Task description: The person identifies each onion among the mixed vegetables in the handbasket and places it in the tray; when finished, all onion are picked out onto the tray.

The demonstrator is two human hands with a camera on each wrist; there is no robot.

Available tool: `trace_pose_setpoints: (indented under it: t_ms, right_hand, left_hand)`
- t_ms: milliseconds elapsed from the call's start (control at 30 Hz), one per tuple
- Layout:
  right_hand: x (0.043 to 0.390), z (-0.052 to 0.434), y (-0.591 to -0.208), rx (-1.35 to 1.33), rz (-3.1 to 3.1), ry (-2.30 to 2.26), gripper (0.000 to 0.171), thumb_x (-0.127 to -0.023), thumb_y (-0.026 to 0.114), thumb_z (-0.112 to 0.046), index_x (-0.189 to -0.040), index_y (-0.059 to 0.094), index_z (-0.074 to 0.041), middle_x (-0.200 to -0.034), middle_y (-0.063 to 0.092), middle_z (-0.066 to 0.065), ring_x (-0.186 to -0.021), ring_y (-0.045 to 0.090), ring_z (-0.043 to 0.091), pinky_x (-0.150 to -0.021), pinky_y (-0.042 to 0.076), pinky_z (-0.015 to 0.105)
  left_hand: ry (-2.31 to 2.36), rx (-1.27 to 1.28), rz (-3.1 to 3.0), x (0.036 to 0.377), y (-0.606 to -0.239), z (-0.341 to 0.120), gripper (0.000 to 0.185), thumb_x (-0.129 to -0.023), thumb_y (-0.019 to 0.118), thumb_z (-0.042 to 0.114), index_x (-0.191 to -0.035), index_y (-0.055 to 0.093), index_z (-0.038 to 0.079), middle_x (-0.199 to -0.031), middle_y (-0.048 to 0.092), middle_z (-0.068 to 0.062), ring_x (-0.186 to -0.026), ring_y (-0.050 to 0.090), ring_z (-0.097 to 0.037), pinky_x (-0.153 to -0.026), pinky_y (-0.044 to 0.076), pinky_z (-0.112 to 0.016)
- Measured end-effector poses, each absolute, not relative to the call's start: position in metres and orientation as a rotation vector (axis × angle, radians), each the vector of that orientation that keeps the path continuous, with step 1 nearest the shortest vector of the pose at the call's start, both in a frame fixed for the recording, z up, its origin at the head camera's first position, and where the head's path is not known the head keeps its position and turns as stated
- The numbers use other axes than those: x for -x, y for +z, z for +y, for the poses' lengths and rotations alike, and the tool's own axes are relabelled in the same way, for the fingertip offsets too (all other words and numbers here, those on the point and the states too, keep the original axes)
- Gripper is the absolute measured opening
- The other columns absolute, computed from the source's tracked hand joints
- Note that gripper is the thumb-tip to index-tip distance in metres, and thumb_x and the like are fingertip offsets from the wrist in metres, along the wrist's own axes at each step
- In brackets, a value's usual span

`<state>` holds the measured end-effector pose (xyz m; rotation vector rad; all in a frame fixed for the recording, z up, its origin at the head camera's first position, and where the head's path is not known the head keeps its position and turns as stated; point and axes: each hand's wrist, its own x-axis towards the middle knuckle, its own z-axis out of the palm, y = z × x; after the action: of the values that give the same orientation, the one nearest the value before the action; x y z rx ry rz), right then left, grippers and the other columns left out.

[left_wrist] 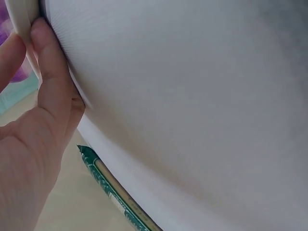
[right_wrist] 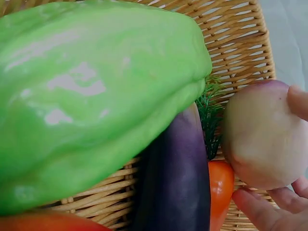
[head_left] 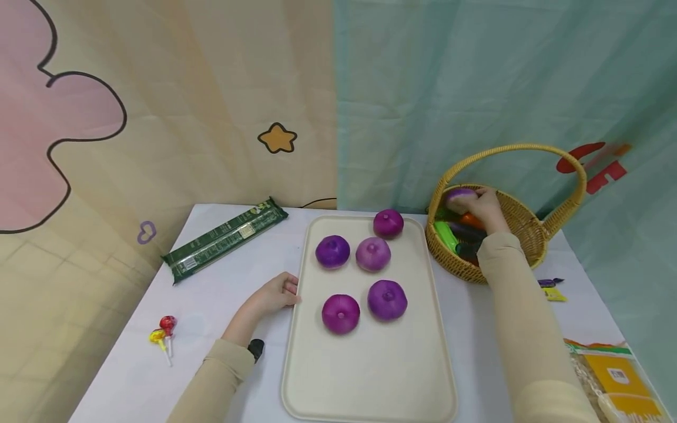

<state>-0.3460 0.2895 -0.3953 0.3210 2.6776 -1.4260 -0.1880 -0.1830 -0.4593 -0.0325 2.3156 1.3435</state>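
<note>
A cream tray (head_left: pixel 370 382) lies on the white table and bears several purple onions (head_left: pixel 387 299). My left hand (head_left: pixel 277 292) grips the tray's left rim (left_wrist: pixel 21 24), thumb (left_wrist: pixel 50 72) on its outer side. My right hand (head_left: pixel 478 205) reaches into a wicker basket (head_left: pixel 520 226) at the right and holds another purple onion (head_left: pixel 459 195); the right wrist view shows its pale underside (right_wrist: pixel 262 139) between my fingers (right_wrist: pixel 262 209). The basket also holds a green vegetable (right_wrist: pixel 91 96), a dark aubergine (right_wrist: pixel 175 183) and an orange piece (right_wrist: pixel 220 185).
A long green packet (head_left: pixel 226 238) lies at the back left, two lollipops (head_left: pixel 164 330) near the left table edge. Small sweets (head_left: pixel 551 288) and yellow packets (head_left: pixel 619 376) lie to the right. A cloth backdrop rises behind the table.
</note>
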Motion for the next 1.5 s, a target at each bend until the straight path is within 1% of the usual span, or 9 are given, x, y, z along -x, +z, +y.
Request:
trace_pose_setpoints:
  t_ms: [167,467,567,767,933,1033,1100,1267,1500]
  right_hand:
    - [0.347,0.287,-0.393,-0.323,2.688,-1.410,0.102,-0.088,0.071,-0.042,-0.150,0.011,0.011,-0.153,0.021,0.036,-0.141,0.027,0.047,-0.119,0.029,0.053]
    - [0.329,0.291,-0.363,-0.197,2.634,-1.189,0.105,-0.090,0.061,-0.055,-0.153,0.008,0.010,-0.154,0.019,0.037,-0.138,0.028,0.049,-0.115,0.031,0.060]
    - [0.313,0.292,-0.352,-0.162,2.636,-1.155,0.104,-0.091,0.059,-0.057,-0.153,0.008,0.010,-0.152,0.023,0.037,-0.136,0.031,0.048,-0.114,0.032,0.060]
    - [0.258,0.291,-0.349,-0.068,2.679,-1.151,0.090,-0.093,0.061,-0.049,-0.151,0.021,0.007,-0.146,0.033,0.035,-0.131,0.038,0.047,-0.106,0.041,0.058]
    - [0.203,0.271,-0.363,0.028,2.656,-1.286,0.084,-0.090,0.070,-0.039,-0.150,0.025,-0.002,-0.149,0.031,0.029,-0.135,0.036,0.046,-0.108,0.040,0.062]
    - [0.178,0.254,-0.382,0.089,2.630,-1.380,0.080,-0.088,0.075,-0.030,-0.147,0.029,-0.003,-0.149,0.032,0.026,-0.135,0.036,0.046,-0.110,0.037,0.064]
    - [0.166,0.243,-0.399,0.106,2.591,-1.438,0.079,-0.085,0.078,-0.024,-0.145,0.031,-0.001,-0.146,0.036,0.025,-0.133,0.040,0.046,-0.110,0.040,0.060]
    - [0.154,0.226,-0.435,0.139,2.544,-1.485,0.077,-0.082,0.080,-0.017,-0.141,0.034,0.003,-0.142,0.041,0.027,-0.128,0.047,0.049,-0.106,0.045,0.056]
    - [0.155,0.221,-0.452,0.195,2.568,-1.418,0.076,-0.078,0.084,-0.020,-0.137,0.042,0.001,-0.142,0.046,0.026,-0.127,0.048,0.050,-0.103,0.049,0.057]
  left_hand:
    - [1.344,0.042,2.314,0.187,-0.461,-0.183,0.038,-0.087,0.064,-0.003,-0.122,0.048,-0.009,-0.096,0.055,-0.012,-0.080,0.057,-0.016,-0.072,0.055,-0.027]
    - [1.332,0.037,2.324,0.189,-0.458,-0.183,0.037,-0.088,0.064,-0.002,-0.122,0.049,-0.009,-0.098,0.056,-0.013,-0.083,0.057,-0.017,-0.074,0.055,-0.027]
    - [1.322,0.045,2.329,0.190,-0.457,-0.183,0.037,-0.088,0.064,-0.002,-0.122,0.049,-0.008,-0.098,0.056,-0.013,-0.083,0.057,-0.017,-0.074,0.055,-0.027]
    - [1.310,0.023,2.327,0.192,-0.459,-0.183,0.037,-0.089,0.063,-0.001,-0.123,0.049,-0.007,-0.099,0.056,-0.013,-0.083,0.058,-0.017,-0.074,0.055,-0.027]
    - [1.292,0.019,2.325,0.192,-0.459,-0.185,0.037,-0.090,0.063,0.000,-0.123,0.048,-0.008,-0.100,0.056,-0.014,-0.084,0.058,-0.018,-0.074,0.055,-0.028]
    - [1.294,0.018,2.328,0.191,-0.461,-0.186,0.038,-0.090,0.063,0.000,-0.123,0.048,-0.008,-0.100,0.055,-0.014,-0.084,0.057,-0.018,-0.074,0.056,-0.028]
    - [1.300,0.006,2.328,0.191,-0.460,-0.187,0.039,-0.090,0.063,0.000,-0.124,0.047,-0.010,-0.099,0.055,-0.015,-0.084,0.057,-0.018,-0.075,0.056,-0.028]
    - [1.296,0.007,2.326,0.192,-0.459,-0.186,0.039,-0.090,0.063,-0.001,-0.124,0.046,-0.010,-0.099,0.055,-0.014,-0.085,0.057,-0.018,-0.076,0.057,-0.028]
    - [1.291,-0.007,2.323,0.192,-0.457,-0.184,0.039,-0.091,0.063,-0.001,-0.125,0.045,-0.011,-0.099,0.055,-0.014,-0.085,0.057,-0.018,-0.076,0.057,-0.028]
